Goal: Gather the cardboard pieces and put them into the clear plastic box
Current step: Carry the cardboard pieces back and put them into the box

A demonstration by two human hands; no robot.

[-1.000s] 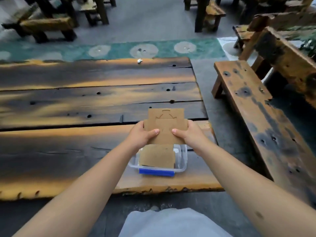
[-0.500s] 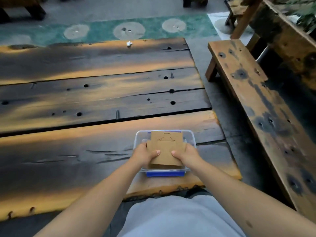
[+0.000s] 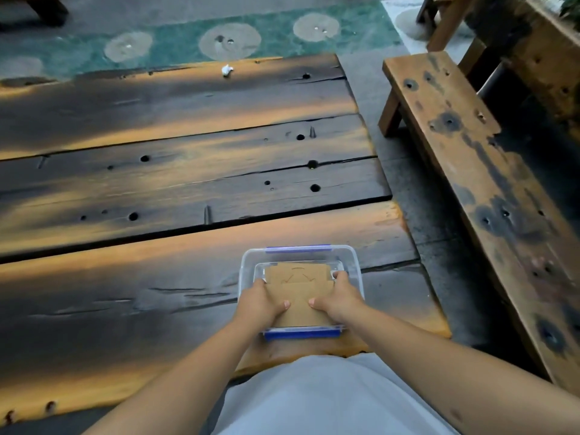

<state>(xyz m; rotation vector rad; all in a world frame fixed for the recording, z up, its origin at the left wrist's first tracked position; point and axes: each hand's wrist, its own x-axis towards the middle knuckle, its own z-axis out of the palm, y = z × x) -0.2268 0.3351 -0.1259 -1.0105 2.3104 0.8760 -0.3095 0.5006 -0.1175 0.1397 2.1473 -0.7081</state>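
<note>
A clear plastic box (image 3: 353, 262) with blue clips stands on the near right part of the wooden table (image 3: 157, 189). A brown cardboard piece (image 3: 298, 288) with cut marks lies flat inside the box, low between its walls. My left hand (image 3: 262, 304) holds the cardboard's left edge, thumb on top. My right hand (image 3: 337, 298) holds its right edge the same way. Both hands reach into the box. Any cardboard underneath is hidden.
A small white scrap (image 3: 226, 70) lies at the table's far edge. A wooden bench (image 3: 470, 171) runs along the right, with a gap of grey floor between it and the table. A green rug (image 3: 175, 42) lies beyond the table.
Both hands brought the cardboard piece from above the table beyond the box down into the box. The camera tilted down and nearer.
</note>
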